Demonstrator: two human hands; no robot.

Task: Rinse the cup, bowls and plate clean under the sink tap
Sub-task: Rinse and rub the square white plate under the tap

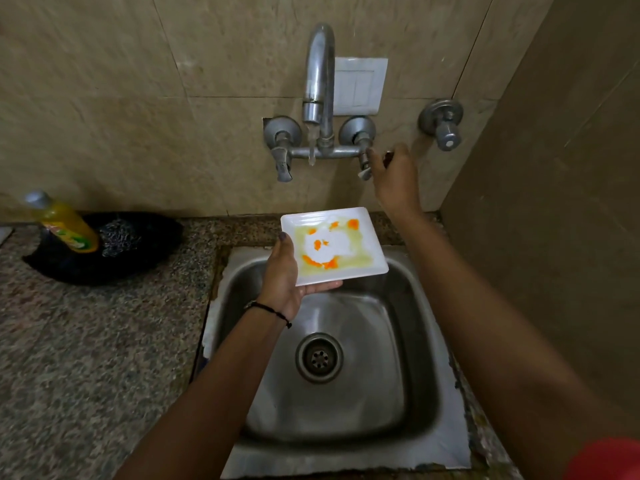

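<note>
Both forearms reach over the stainless steel sink (408, 306): plate held ready, tap being worked.
Gripping a white square plate (341, 244), the left hand (280, 275) has its thumb on the near-left rim and fingers underneath, holding it roughly level above the back of the basin; orange and yellow residue smears its face. The right hand (394, 178) is at the right lever (363, 164) of the chrome wall tap (317, 81), too blurred to tell whether its fingers clasp or merely touch it. A short water stream (311, 143) hangs below the spout, not reaching the plate. Judged step: setting the flow for the plate's rinse. Next, the plate needs bringing under the stream, tilted so residue drains; cup and bowls are out of view.
</note>
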